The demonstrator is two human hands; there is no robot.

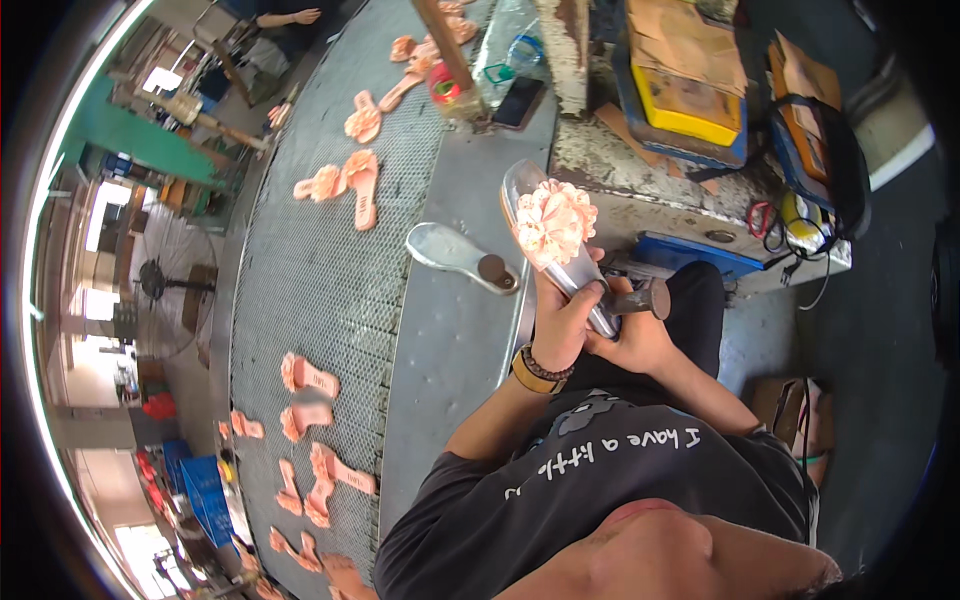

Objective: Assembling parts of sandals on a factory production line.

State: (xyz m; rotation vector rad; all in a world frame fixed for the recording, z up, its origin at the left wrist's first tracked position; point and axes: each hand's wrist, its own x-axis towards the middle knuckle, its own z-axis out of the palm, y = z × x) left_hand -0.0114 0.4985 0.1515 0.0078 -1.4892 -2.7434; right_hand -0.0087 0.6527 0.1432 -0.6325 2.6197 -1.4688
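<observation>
Both my hands hold a grey shoe last, tilted up in front of my body, with a pink flower slipper strap across its front. My left hand, a beaded bracelet and a yellow-brown band at its wrist, grips the last's side with the thumb on top. My right hand closes round its rear end, beside a rusty brown cylindrical knob. Some fingers are hidden beneath. Left of my hands, another grey last with a similar brown round end lies on the metal ledge.
A mesh conveyor on the left carries several pink flower slippers. A phone and a plastic bottle lie at the ledge's far end. Far right, a worn bench bears a yellow tray. A fan stands beyond the conveyor.
</observation>
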